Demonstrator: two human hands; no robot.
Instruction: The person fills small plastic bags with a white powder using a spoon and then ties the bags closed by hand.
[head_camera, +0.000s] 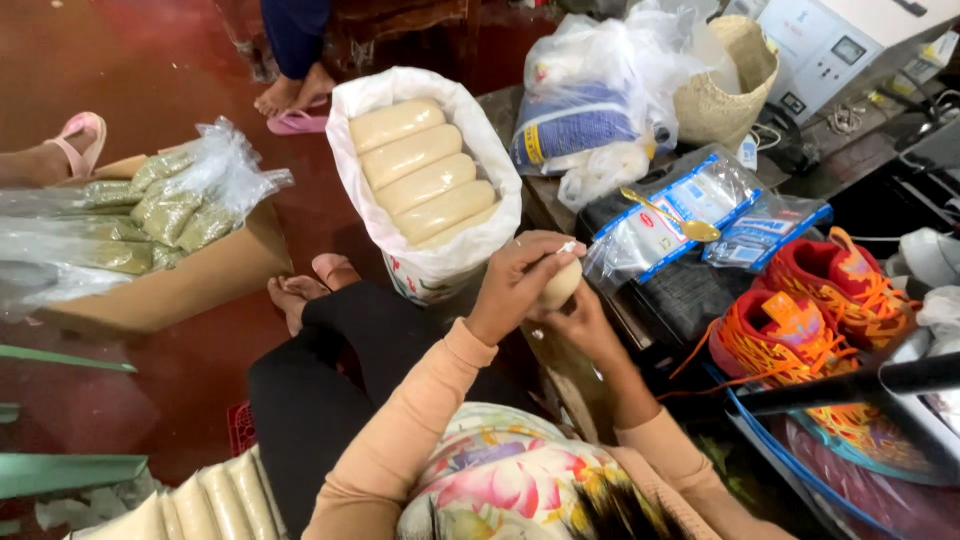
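Observation:
Both of my hands meet over my lap, in front of a big white sack (350, 150). My left hand (515, 285) is curled over the top of a small pale cream roll (563, 285), pinching a white bit at its tip. Beneath it, my right hand (585, 325) grips the same roll from below. Most of the roll is hidden by my fingers. Several long cream rolls (420, 170) of the same kind lie stacked inside the sack. I sit with black-trousered legs (330, 390) folded and bare feet (300, 290) beside the sack.
A cardboard box (190, 285) holds green packets in clear plastic. More cream rolls (200, 505) lie at bottom left. To the right are blue-edged packets (660, 225), a gold spoon (670, 215), orange shoes (800, 320), filled plastic bags (590, 110) and a woven basket (730, 90). Another person's feet (290, 95) stand at the top.

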